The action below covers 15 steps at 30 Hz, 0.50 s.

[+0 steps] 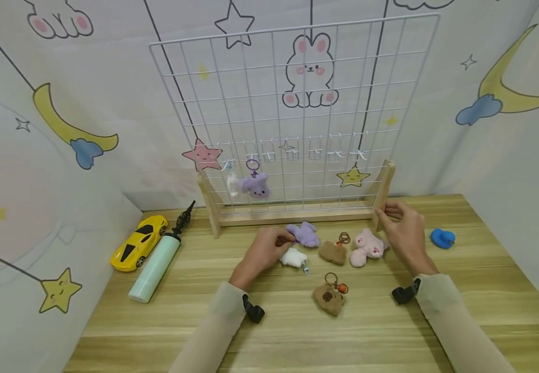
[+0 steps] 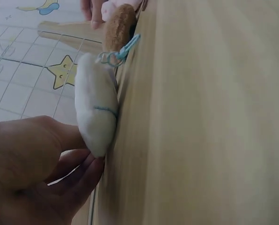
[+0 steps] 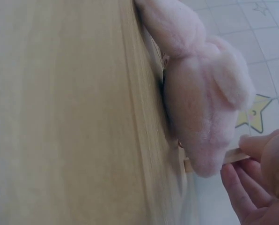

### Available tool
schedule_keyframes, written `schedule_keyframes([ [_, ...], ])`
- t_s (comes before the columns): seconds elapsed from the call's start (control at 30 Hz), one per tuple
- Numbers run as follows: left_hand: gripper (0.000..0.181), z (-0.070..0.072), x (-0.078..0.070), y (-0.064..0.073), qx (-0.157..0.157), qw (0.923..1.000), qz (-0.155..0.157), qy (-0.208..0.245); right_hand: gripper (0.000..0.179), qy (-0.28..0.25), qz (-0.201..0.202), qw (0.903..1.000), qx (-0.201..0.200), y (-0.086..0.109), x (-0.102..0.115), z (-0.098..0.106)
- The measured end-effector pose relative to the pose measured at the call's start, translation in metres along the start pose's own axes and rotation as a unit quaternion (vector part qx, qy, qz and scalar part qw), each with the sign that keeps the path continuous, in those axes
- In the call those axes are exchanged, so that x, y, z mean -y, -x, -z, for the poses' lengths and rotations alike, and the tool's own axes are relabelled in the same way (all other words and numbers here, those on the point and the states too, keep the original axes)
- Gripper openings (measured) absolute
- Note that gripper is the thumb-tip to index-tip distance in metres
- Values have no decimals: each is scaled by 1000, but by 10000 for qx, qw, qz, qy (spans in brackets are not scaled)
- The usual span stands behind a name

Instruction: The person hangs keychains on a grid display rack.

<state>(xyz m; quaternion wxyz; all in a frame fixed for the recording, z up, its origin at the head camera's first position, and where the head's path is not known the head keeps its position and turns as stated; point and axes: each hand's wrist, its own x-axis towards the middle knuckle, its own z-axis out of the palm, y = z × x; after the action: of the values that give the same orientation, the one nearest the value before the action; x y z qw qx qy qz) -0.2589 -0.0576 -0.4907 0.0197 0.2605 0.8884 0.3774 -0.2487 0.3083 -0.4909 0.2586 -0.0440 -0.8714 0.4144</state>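
Note:
My left hand (image 1: 267,249) has its fingers bent at the end of a white plush keychain (image 1: 292,257) lying on the table, with a blue clasp and cord. A purple plush keychain (image 1: 304,235) lies just beyond those fingertips. I cannot tell which of the two, if either, they pinch. My right hand (image 1: 405,231) pinches the right wooden upright (image 1: 383,191) of the rack between thumb and fingers. In the right wrist view, a pink plush (image 3: 200,93) lies beside this hand. Two brown plush keychains (image 1: 332,252) with rings lie between and in front of the hands.
A white wire grid (image 1: 304,111) stands at the back on wooden feet. White hooks (image 1: 316,153) line it; a white plush (image 1: 233,185) and a purple plush (image 1: 257,186) hang at left. On the table are a yellow toy car (image 1: 140,243), a pump (image 1: 156,267) and a blue duck (image 1: 442,238).

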Motion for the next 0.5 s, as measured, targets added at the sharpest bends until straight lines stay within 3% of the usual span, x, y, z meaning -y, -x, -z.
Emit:
schedule_keyframes([
  [0.23,12,0,-4,1,-28,9995,288,102,28,9,-3,10000,54,-1,-2,-1],
  [0.5,4,0,-5,2,-150,9990,327,-246,28,5,-22,10000,15,0,-1,-1],
])
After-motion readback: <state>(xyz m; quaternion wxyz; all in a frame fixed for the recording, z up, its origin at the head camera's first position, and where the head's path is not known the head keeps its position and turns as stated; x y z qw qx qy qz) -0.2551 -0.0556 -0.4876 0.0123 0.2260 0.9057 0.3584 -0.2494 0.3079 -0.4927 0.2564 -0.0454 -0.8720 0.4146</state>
